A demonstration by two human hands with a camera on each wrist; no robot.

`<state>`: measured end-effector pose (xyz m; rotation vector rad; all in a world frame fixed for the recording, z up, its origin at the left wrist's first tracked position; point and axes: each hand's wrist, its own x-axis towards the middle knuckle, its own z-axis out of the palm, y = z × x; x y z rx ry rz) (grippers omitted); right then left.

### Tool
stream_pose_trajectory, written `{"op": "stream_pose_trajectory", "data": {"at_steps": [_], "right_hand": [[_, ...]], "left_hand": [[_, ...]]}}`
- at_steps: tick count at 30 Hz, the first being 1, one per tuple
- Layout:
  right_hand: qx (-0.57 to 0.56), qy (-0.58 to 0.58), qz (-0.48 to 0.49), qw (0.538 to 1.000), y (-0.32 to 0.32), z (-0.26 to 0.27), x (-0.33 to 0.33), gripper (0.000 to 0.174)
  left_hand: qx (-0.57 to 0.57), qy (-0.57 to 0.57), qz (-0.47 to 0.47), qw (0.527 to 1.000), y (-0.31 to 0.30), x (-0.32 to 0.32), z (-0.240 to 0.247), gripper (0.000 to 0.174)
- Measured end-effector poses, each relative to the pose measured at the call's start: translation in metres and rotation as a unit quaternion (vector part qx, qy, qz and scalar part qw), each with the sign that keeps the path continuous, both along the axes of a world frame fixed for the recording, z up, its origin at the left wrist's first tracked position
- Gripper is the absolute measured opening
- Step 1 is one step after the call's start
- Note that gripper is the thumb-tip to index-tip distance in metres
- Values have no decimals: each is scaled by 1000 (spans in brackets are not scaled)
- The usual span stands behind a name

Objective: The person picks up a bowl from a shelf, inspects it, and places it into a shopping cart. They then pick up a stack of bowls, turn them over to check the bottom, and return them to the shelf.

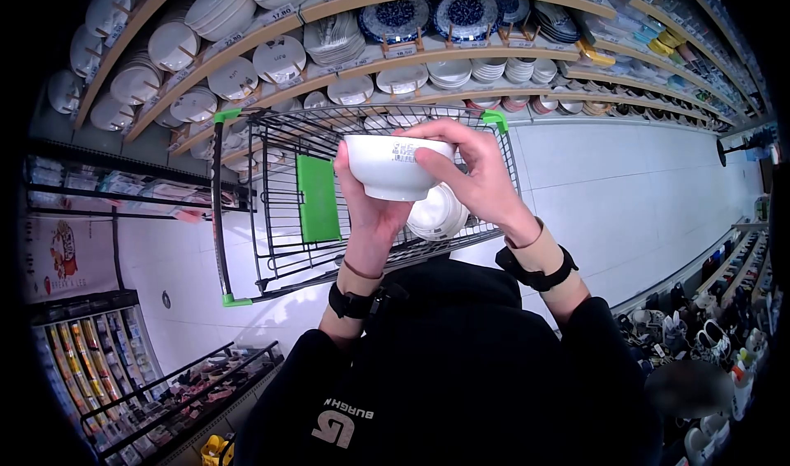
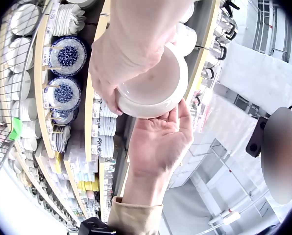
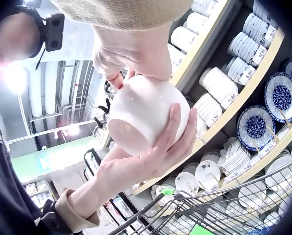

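A white bowl point(image 1: 387, 174) with a small printed label on its outer side is held up over the shopping cart by both hands. The left hand point(image 1: 374, 223) cups it from the left and below; in the right wrist view its fingers point(image 3: 174, 129) wrap round the bowl's side. From the other side, the right hand point(image 1: 485, 178) grips the rim, thumb on the outer wall beside the label and fingers over the far edge. The left wrist view looks into the bowl point(image 2: 171, 93). Under the hands, white dishes point(image 1: 440, 219) lie in the cart.
The black wire cart point(image 1: 271, 281) with green corners and a green panel point(image 1: 318, 198) stands in front of the person. Beyond it, curved shelves carry white dishes and blue-patterned plates point(image 1: 393, 20) with price tags. White tiled floor point(image 1: 601, 186) extends right; shoes point(image 1: 675, 326) are racked at lower right.
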<state>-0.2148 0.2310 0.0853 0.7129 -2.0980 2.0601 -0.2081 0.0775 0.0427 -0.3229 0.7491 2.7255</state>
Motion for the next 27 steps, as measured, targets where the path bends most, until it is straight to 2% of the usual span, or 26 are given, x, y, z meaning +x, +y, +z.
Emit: {"op": "stream_pose_trajectory", "data": {"at_steps": [14,17,20,21,24,25,27], "right_hand": [[-23,-4,-16,1000,-1,-2,4,24],[47,18,-64,997,-2,6,5,23],[197,3,-129,972,0,7,7,26],[146,-16,-137,980,-1,3,4,28],[2,-82,-137,987,-4,-19,-11,32],[-37,-108,-127,985,-4,-24,-15,32],[-96,-196,-98,971,-2,-23,-16,34]], "left_hand": [[18,23,-2,1000,1,3,-1,78],[-8,2,-3,1000,3,3,1,77],[-42,-8,-30,999,10,7,12,72],[-51,-5,-45,998,12,8,14,70],[-78,26,3,997,17,2,6,61],[-83,25,36,996,19,4,10,53],[-146,-1,90,985,22,5,13,49]]}}
